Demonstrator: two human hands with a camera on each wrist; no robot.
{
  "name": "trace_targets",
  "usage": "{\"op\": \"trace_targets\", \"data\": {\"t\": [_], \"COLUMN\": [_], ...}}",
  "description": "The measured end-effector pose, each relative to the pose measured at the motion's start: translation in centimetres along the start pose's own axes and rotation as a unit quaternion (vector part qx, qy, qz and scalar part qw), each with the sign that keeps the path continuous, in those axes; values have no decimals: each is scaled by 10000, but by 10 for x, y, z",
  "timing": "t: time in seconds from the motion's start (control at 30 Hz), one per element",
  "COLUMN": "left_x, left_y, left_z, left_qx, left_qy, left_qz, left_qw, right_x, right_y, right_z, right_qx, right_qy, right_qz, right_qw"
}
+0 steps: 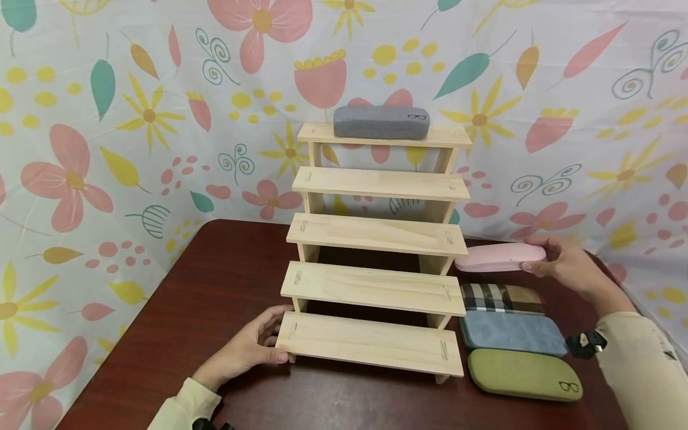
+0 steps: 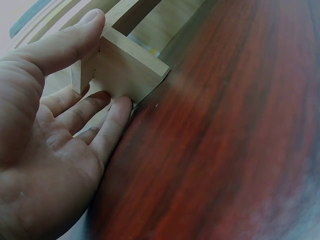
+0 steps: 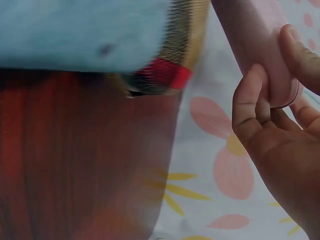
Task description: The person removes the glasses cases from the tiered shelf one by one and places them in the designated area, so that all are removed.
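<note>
A wooden stepped rack [image 1: 371,286] stands on the table. My left hand [image 1: 249,343] holds the left end of its lowest step, thumb at the front edge. In the left wrist view the fingertips [image 2: 120,107] touch the rack's side panel [image 2: 125,70]. My right hand [image 1: 564,266] grips the right end of a pink glasses case [image 1: 500,257], raised beside the rack. The right wrist view shows thumb and fingers around the end of this pink case [image 3: 265,50]. A grey glasses case [image 1: 381,122] lies on the top step.
Right of the rack, a plaid case [image 1: 502,298], a blue case [image 1: 513,331] and a green glasses case [image 1: 524,374] lie in a row on the dark red table [image 1: 215,269]. Behind hangs a flower-patterned cloth [image 1: 161,107].
</note>
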State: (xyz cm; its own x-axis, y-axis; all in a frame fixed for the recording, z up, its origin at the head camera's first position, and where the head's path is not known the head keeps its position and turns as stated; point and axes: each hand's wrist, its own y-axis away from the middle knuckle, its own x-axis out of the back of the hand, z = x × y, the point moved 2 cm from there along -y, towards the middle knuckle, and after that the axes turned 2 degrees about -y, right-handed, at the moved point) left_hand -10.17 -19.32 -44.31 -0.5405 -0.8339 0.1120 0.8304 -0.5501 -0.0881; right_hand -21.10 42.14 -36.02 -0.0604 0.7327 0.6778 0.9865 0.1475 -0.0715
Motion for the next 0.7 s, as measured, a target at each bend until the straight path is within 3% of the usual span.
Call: {"op": "trace_targets", "data": {"t": [0.3, 0.7], "left_x": [0, 0], "left_y": [0, -1], "left_z": [1, 0], "left_qx": [59, 18], "left_qy": [74, 66], "left_qz": [-2, 0], "left_qw": [10000, 10000], "right_x": [-5, -12], "right_y": [0, -4], "right_z": [5, 16], "right_qx": [-187, -199], "right_qy": [189, 902], "right_qz": [-83, -823], "right_qw": [9996, 9923]}}
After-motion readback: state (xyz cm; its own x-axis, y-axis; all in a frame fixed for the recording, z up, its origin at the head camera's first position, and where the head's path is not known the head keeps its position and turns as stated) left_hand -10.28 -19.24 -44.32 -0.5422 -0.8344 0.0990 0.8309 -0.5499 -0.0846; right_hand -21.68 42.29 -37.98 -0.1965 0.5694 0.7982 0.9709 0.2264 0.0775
